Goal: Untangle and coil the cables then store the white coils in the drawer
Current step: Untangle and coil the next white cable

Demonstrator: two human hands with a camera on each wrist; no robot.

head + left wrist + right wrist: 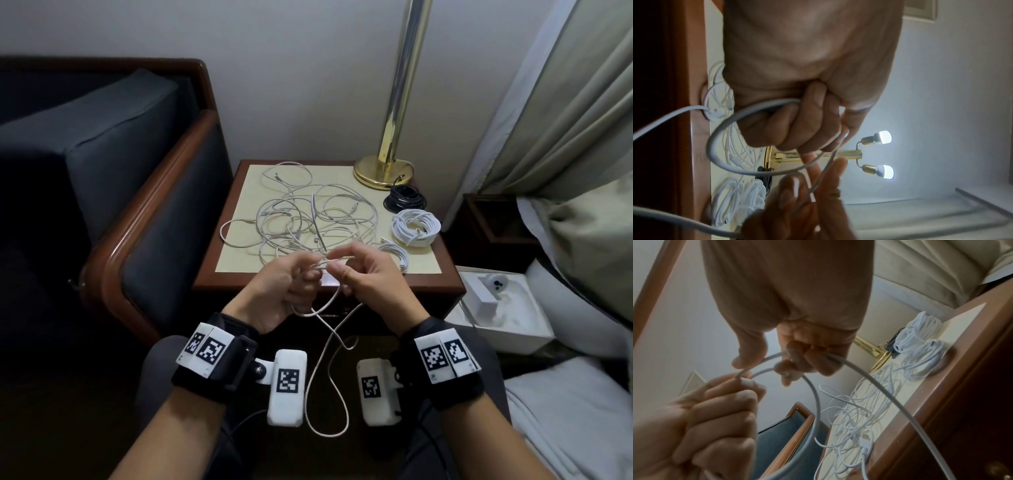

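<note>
My left hand curls tight around a white cable. My right hand pinches it too.

The left hand curls its fingers round a white cable, which loops out below the knuckles. Beyond the fingertips, the right hand pinches the same strand (blurred here). Past both, two lit bulbs glow on a brass lamp.

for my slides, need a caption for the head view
Both hands, left hand and right hand, loop a white cable before a nightstand of tangled cables.
</note>
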